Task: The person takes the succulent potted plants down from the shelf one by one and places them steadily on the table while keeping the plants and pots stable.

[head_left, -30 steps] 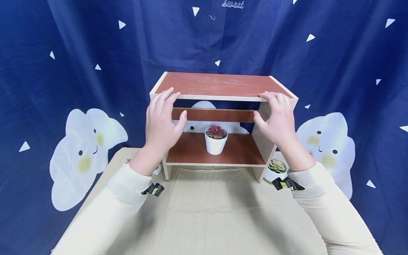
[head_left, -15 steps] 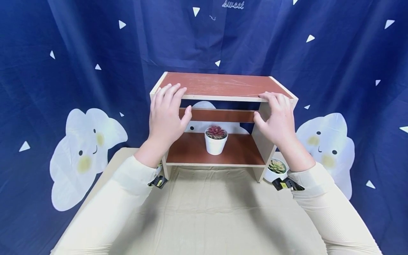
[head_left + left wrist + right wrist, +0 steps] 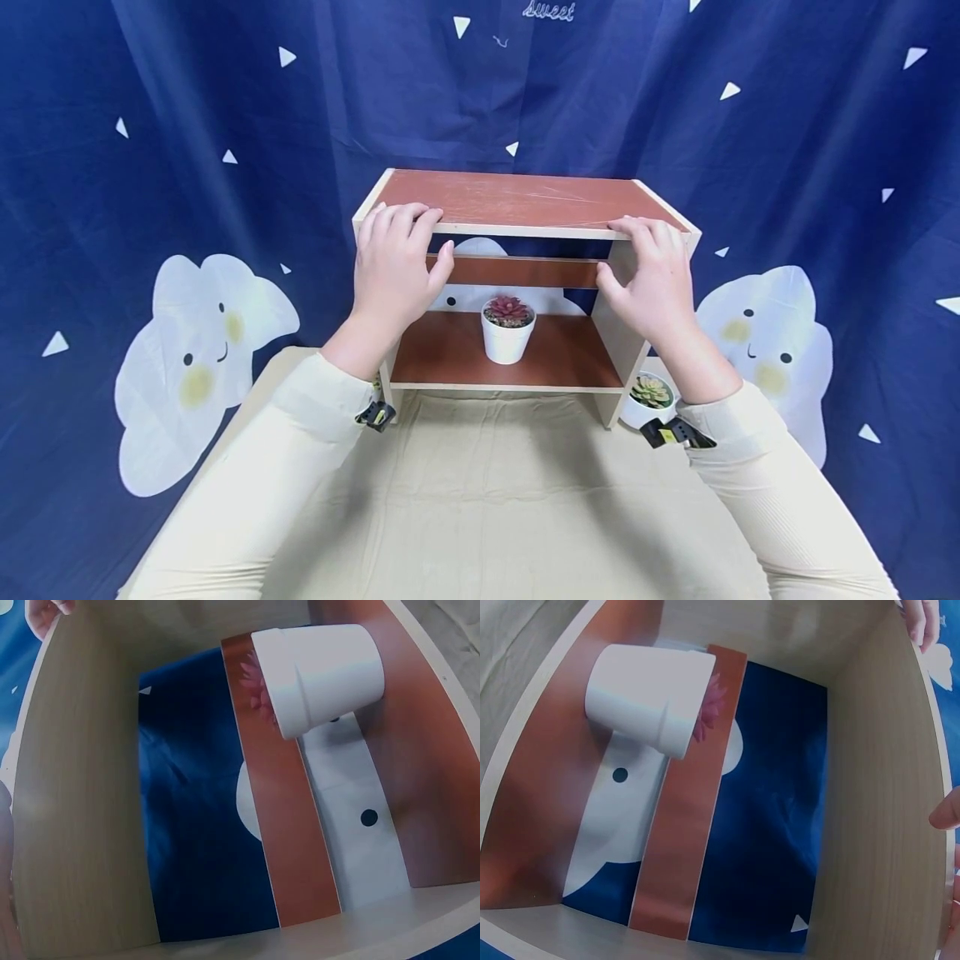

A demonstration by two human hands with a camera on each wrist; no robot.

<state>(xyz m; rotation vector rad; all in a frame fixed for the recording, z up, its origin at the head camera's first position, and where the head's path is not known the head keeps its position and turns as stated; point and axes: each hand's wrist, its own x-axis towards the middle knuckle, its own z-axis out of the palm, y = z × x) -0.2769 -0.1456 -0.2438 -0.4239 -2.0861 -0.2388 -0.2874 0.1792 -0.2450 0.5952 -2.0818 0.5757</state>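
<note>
A small wooden shelf [image 3: 517,200] with red-brown boards and pale edges stands on the cloth-covered table. My left hand [image 3: 393,267] grips its top board near the left front corner, fingers over the top and thumb below the front edge. Near the opposite corner, my right hand [image 3: 656,279] holds the same board; its thumb [image 3: 945,811] shows at the board's edge in the right wrist view. On the lower board, between the hands, a white pot [image 3: 507,340] with a red succulent [image 3: 508,310] stands upright. Both wrist views show this pot [image 3: 330,675] sideways.
Right of the shelf, a white pot with a green succulent [image 3: 651,392] sits beside my right wrist. Another pot at the left side is mostly hidden behind my left wrist. Beige cloth [image 3: 495,500] covers the table, and a blue curtain [image 3: 480,100] hangs behind.
My left hand has moved right and its fingers have come down over the shelf's top edge. My right hand, the shelf and the pots stay where they were.
</note>
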